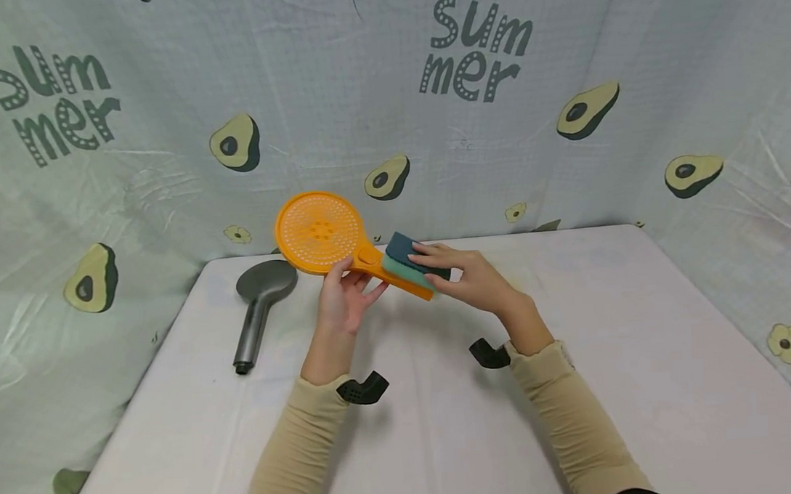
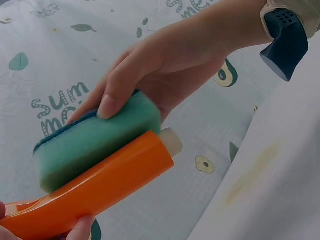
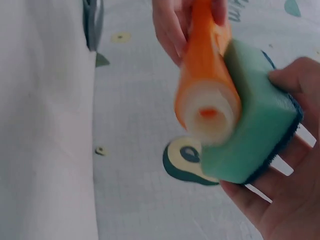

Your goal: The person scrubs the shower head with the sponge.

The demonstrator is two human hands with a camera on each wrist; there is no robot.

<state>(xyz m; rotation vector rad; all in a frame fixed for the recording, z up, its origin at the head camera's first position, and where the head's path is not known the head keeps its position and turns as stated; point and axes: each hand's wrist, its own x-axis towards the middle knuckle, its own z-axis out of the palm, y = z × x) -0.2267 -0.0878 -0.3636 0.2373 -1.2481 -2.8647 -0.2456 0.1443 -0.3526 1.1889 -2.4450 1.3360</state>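
Observation:
My left hand (image 1: 343,301) holds an orange shower head (image 1: 319,231) by its neck, just below the round perforated face. The shower head is raised over the table, its face at the upper left and its handle (image 2: 115,177) slanting down to the right. A pale hollow connector (image 3: 210,115) shows at the handle's end. With its thumb and fingers, my right hand (image 1: 471,277) grips a sponge (image 2: 107,135) by its dark blue scouring side. The sponge's green foam side lies along the handle and touches it.
A grey shower head (image 1: 262,288) lies on the left part of the white table (image 1: 571,401). Behind the table hangs a pale cloth (image 1: 324,75) printed with avocados and lettering. Black camera mounts (image 1: 363,388) sit on both wrists.

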